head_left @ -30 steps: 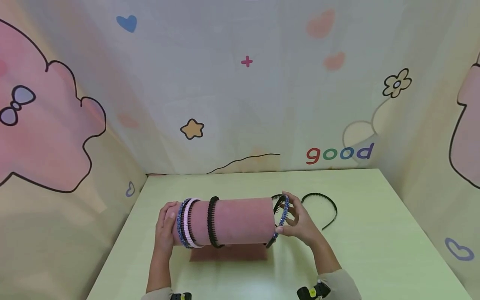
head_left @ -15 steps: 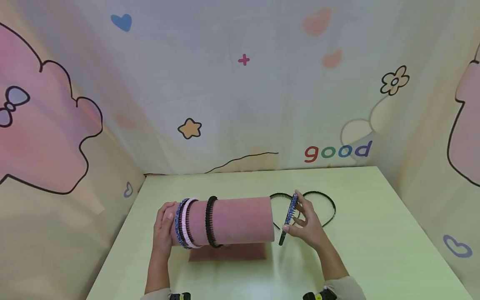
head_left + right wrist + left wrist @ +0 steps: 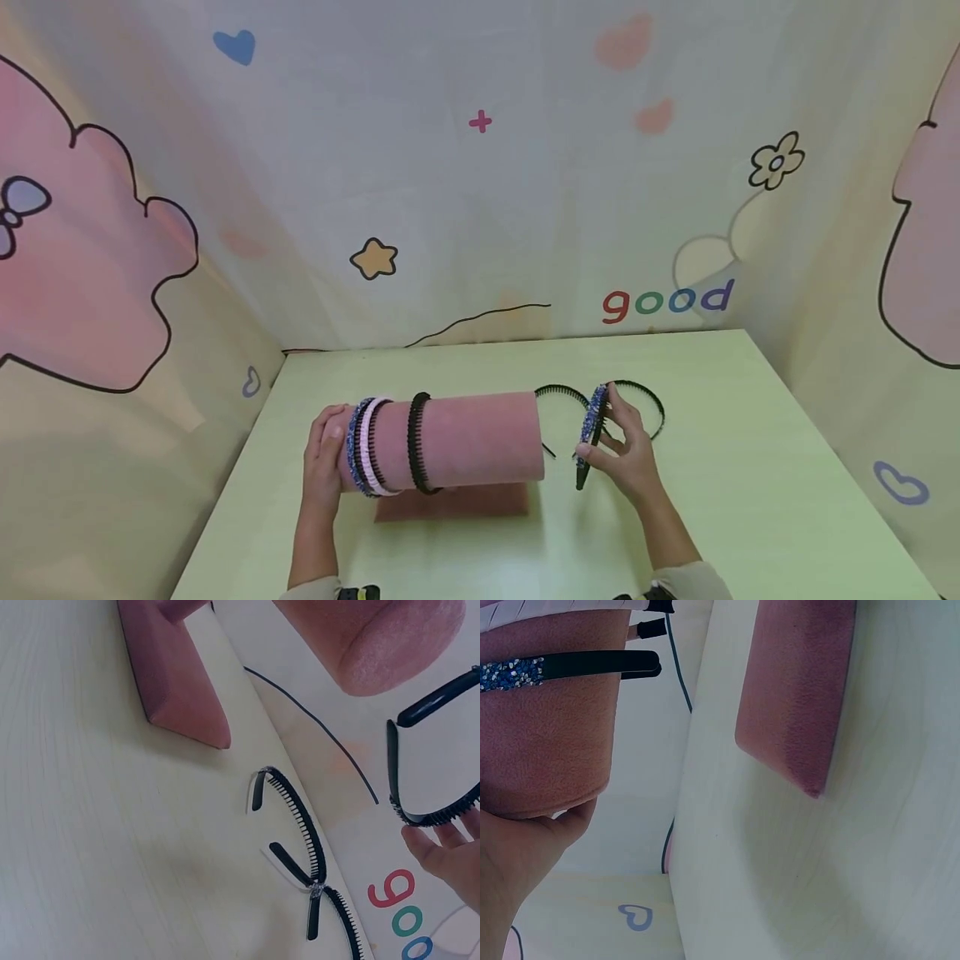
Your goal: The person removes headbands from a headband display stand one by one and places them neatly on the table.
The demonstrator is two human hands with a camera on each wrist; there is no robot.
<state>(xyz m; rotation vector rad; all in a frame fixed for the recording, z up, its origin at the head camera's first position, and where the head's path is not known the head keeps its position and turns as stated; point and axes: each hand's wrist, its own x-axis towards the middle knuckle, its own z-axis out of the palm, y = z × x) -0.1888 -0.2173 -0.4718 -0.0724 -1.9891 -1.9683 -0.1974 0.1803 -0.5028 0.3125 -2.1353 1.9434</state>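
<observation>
A pink plush headband stand (image 3: 480, 442) lies crosswise, its roll raised over a flat pink base (image 3: 453, 504). My left hand (image 3: 322, 458) grips the roll's left end; part of that hand is hidden behind the roll. Around the roll sit a blue glitter headband (image 3: 354, 450), a pale pink one (image 3: 367, 450) close beside it, and a black toothed headband (image 3: 417, 442) nearer the middle. To the right of the roll's free end, my right hand (image 3: 628, 454) pinches a blue glitter headband (image 3: 591, 417) between thumb and fingers. Its black tips point toward the roll in the right wrist view.
Two black toothed headbands lie on the pale table (image 3: 750, 500) beyond my right hand: one headband (image 3: 304, 817) overlaps the other headband (image 3: 345, 919). Printed cloth walls (image 3: 420, 167) enclose the table at the back and both sides.
My right hand has moved right with the blue glitter headband, from overlapping the roll's end to clear of it, and turned it. My left hand keeps its grip on the roll.
</observation>
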